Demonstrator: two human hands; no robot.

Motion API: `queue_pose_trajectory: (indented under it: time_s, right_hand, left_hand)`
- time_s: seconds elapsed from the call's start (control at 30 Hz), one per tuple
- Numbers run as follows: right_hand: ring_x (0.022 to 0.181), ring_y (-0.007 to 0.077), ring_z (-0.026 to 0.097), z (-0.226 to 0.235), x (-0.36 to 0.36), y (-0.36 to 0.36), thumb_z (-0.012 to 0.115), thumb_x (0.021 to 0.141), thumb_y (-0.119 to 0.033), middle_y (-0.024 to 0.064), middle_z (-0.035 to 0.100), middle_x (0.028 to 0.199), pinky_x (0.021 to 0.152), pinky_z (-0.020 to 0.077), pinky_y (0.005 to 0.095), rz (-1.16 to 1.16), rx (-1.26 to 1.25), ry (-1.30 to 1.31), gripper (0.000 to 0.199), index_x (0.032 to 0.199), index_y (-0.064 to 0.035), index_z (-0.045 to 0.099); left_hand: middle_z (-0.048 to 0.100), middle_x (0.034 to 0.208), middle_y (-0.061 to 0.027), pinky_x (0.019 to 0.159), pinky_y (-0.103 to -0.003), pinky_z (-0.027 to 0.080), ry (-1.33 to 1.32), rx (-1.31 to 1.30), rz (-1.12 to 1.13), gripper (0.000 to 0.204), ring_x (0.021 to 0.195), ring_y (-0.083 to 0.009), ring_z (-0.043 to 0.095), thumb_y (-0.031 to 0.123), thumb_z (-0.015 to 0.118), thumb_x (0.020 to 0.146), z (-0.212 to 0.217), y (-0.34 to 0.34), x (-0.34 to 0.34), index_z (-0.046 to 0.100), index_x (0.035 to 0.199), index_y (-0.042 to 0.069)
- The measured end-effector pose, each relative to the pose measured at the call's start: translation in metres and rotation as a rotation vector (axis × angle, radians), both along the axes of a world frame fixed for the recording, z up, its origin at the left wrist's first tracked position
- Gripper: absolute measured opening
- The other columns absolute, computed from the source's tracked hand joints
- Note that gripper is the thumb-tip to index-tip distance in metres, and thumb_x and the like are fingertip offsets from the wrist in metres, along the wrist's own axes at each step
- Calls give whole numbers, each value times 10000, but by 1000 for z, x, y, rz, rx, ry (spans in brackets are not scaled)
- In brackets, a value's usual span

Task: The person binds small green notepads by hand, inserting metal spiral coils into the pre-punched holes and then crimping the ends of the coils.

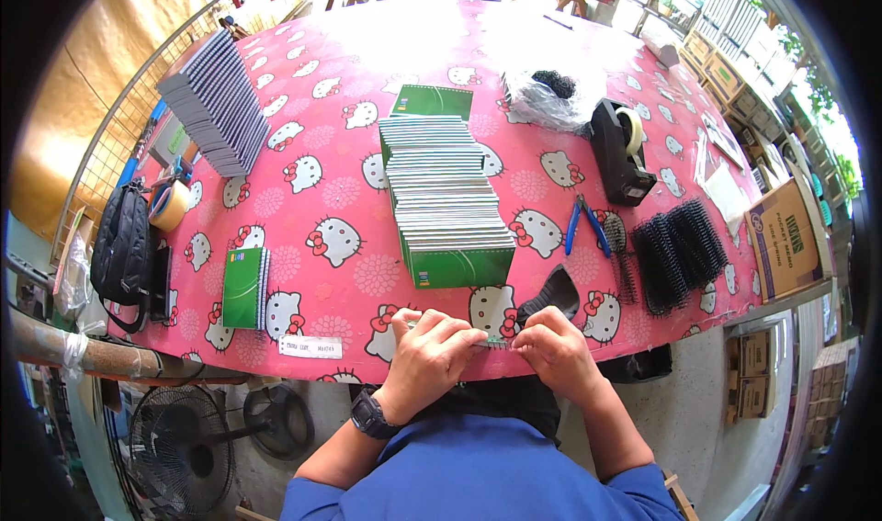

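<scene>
At the table's near edge, my left hand, with a black watch on its wrist, is closed with bent fingers on a thin green-edged piece. My right hand pinches the same piece at its right end. Both hands hide most of it, so its full shape does not show. Beyond them runs a long row of green-covered notepads standing packed together. A green spiral notebook lies flat to the left. Just past my right hand is a dark curved object.
Blue-handled pliers, black spiral coils and a tape dispenser lie right on the pink patterned table. Far left stands a tall stack of spiral notebooks, with a black bag nearer. A cardboard box sits at the right edge.
</scene>
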State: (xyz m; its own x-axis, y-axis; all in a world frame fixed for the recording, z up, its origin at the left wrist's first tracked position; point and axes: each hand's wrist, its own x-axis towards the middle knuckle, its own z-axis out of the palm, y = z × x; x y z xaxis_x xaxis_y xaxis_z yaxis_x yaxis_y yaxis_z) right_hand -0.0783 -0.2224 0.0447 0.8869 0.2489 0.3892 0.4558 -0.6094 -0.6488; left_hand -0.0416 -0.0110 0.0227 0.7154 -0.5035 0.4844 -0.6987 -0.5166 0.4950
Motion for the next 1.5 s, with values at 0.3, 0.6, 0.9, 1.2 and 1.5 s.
queue_pose_trajectory:
  time_s: [0.3,0.6,0.9,1.2,1.5]
  right_hand:
    - [795,260,594,2,-2,-2,688,741,-29,80,595,846,654,490,341,54,6,83,181,912,-65,642]
    - [726,227,629,-3,-1,-6,672,758,3,86,639,832,649,516,323,111,-45,148,243,996,-49,661]
    - [1050,328,572,6,11,-26,731,760,-187,154,631,1087,881,467,417,-189,-72,60,374,1093,-56,622]
    - [1217,382,391,-28,22,-59,828,569,-277,182,348,1414,1020,347,479,-176,-411,282,706,1201,-135,547]
    - [1109,274,498,-13,11,-26,634,732,-610,177,580,1217,974,365,397,384,509,548,650,1099,-75,679]
  left_hand:
    - [619,864,28,868,-388,326,-31,24,10,117,844,-147,571,158,668,773,8,-6,-5,652,887,137]
    - [639,870,7,762,-337,407,-28,33,-74,221,825,-170,590,75,679,705,10,-10,-5,647,919,123]
    - [635,861,32,762,-324,390,-47,131,-107,229,838,-143,590,269,703,751,5,-4,-8,633,939,158]
    - [612,916,46,913,-406,323,-52,143,-130,256,880,-129,569,364,667,799,0,-1,-7,605,969,182]
    - [611,821,57,1003,-491,225,-82,53,42,199,882,-123,577,198,745,671,-16,11,5,624,828,176]
